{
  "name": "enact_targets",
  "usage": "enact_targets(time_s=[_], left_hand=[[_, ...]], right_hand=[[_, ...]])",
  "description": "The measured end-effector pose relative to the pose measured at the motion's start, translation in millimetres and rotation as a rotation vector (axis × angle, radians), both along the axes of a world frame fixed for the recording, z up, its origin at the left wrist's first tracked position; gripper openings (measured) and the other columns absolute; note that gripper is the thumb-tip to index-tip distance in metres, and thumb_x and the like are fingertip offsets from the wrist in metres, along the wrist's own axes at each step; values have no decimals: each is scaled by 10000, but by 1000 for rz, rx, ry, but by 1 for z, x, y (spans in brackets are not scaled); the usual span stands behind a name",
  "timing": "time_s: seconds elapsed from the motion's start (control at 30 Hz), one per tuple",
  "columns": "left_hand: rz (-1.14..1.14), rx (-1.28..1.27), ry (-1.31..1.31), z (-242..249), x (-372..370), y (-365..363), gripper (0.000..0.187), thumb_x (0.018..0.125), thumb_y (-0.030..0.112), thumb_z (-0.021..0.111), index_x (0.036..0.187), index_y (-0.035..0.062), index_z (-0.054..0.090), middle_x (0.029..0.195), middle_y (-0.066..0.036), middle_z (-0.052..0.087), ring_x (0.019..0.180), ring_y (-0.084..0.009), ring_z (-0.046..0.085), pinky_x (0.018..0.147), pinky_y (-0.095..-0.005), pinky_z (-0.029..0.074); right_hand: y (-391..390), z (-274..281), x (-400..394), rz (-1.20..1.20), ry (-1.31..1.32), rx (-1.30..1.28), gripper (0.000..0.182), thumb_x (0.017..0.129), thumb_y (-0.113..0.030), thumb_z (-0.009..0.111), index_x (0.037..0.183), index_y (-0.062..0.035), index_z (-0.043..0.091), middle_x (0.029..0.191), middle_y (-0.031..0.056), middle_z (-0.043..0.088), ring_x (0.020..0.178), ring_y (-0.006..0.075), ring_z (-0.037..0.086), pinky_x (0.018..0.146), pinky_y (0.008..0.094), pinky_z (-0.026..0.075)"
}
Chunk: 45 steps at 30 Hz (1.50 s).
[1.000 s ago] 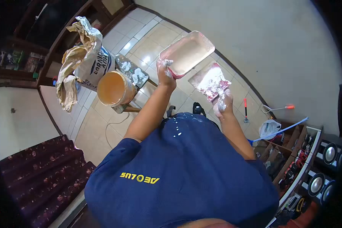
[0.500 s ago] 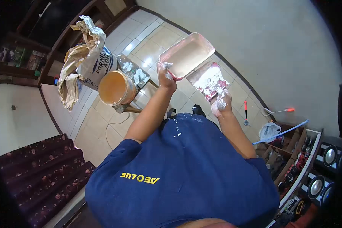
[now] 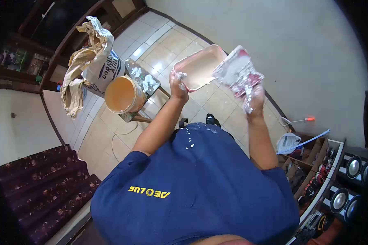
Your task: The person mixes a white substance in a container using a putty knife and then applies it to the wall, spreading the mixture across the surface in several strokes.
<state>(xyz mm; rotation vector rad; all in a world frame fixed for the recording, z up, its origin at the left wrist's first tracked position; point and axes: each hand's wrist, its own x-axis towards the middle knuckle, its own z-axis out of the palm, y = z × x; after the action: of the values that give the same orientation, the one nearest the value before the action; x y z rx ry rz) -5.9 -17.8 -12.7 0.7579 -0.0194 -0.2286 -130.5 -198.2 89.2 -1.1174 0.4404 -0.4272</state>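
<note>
My left hand [image 3: 178, 86], smeared with white paste, grips the near edge of a pink tray [image 3: 200, 67] held out over the tiled floor. My right hand [image 3: 254, 98] holds a wide red-handled scraper [image 3: 238, 72] whose blade is coated in white paste. The blade is raised beside the tray's right end, close to the pale wall [image 3: 290, 49]. My blue shirt fills the lower part of the view.
An orange bucket [image 3: 124, 94] sits on a paste-spattered stool [image 3: 142, 81] to the left. A torn paper sack [image 3: 90, 57] stands behind it. A dark patterned sofa [image 3: 41, 183] lies lower left. Shelves with speakers [image 3: 339, 179], a plastic bag [image 3: 288, 141] and a red-handled tool are at right.
My right hand lifted the scraper up and to the right, from below the tray toward the wall. The tray dropped slightly and tilted in my left hand.
</note>
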Motion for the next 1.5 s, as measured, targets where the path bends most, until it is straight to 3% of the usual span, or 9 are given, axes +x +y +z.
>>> enact_targets(time_s=[0.13,0.23,0.43,0.57,0.6,0.87,1.0,1.13,1.5], left_hand=[[-109,20,-77,0,-1,5,444,735,178,525,1149,31,464,1098,-92,542,1022,-187,521,910,-313,403],[-193,-31,-131,16,-7,7,468,730,209,547,1155,30,463,1101,-91,544,1013,-185,526,902,-312,408],[-281,-31,-66,-2,-6,6,556,717,326,607,1169,37,459,1098,-92,544,991,-189,544,869,-327,447],[-334,-36,-108,10,-13,8,552,717,354,619,1154,49,476,1066,-82,558,958,-188,562,845,-333,465],[-350,-26,-80,18,-13,7,554,718,379,626,1143,52,485,1050,-79,565,952,-183,563,833,-328,467],[-360,-23,-96,10,-12,11,603,720,417,634,1155,32,472,1097,-102,553,1001,-207,554,880,-349,452],[-430,-28,-68,14,-9,5,612,722,414,635,1167,28,467,1102,-107,554,1000,-207,558,877,-351,457],[-475,5,-91,15,-4,-5,626,726,427,631,1180,30,465,1101,-109,556,995,-208,564,863,-354,468],[-602,-4,-57,13,4,-85,602,734,407,614,1177,23,476,1097,-122,564,987,-222,575,858,-358,481]], right_hand=[[-20,37,6,128,-5,-924,195,823,-79,594,997,-28,523,833,84,601,731,199,609,669,314,486],[-15,73,15,285,-108,-1445,160,772,-48,569,929,-26,551,766,165,613,696,288,629,618,367,487],[-6,52,35,518,126,-2017,202,777,-125,574,970,-91,623,823,110,650,751,265,634,654,363,505],[3,23,47,432,-117,-1955,144,801,-137,507,878,-90,619,700,117,633,643,264,641,555,376,513],[7,21,48,604,73,-1918,161,812,-150,500,909,-94,615,707,116,634,647,264,642,559,381,514],[25,30,22,697,134,-1844,227,780,-122,516,968,-89,640,765,127,647,657,284,632,581,394,507],[19,42,29,419,2,-1761,193,794,-125,513,933,-81,639,732,120,638,630,284,625,566,396,504],[10,33,42,477,88,-1892,147,789,-122,488,797,-103,634,700,106,638,635,251,639,566,363,506],[-57,40,26,668,293,-1835,208,763,-110,502,926,-81,628,709,127,640,670,263,645,613,391,508]])
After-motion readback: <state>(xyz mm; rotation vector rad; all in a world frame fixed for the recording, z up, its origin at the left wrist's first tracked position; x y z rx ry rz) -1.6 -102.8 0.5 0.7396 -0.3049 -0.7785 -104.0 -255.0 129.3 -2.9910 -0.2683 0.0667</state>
